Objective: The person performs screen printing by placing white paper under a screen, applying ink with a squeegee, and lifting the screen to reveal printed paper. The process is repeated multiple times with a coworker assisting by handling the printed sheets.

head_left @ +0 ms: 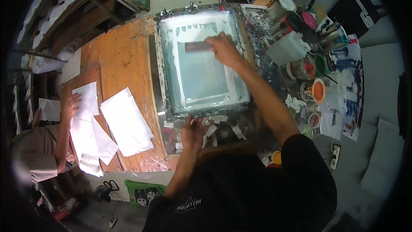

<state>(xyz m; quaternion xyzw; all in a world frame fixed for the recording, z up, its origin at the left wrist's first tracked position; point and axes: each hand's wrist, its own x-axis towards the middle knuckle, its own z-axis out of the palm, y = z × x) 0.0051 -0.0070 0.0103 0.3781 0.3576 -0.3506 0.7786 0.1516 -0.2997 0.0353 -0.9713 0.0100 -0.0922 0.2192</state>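
The squeegee (197,47) is over the far half of the pale green mesh (195,71), inside the screen-printing frame (161,60). Its long axis runs left to right, across the frame's longer sides, which stretch away from the person. The right hand (225,50) is the nearer one, wrapped around the squeegee's right end so that the bar reaches out leftward from the fingers. The left hand (193,135) is well apart from it, at the frame's near edge with its fingers up; whether it grips that edge or merely rests there, I cannot tell.

The squeegee is a dark, straight bar, blurred. The mesh looks smooth and slightly glossy, ringed by thick whitish smears along the rectangular rim, and metal clamps (191,6) stand at the far end. To the left, flat white sheets (126,122) overlap on the orange-brown wooden tabletop (120,60), where a co-worker's hand (71,106) touches another pile (86,133). To the right crowd round paint-crusted cans, one with orange contents (319,90), and a cloudy plastic jug (287,48).
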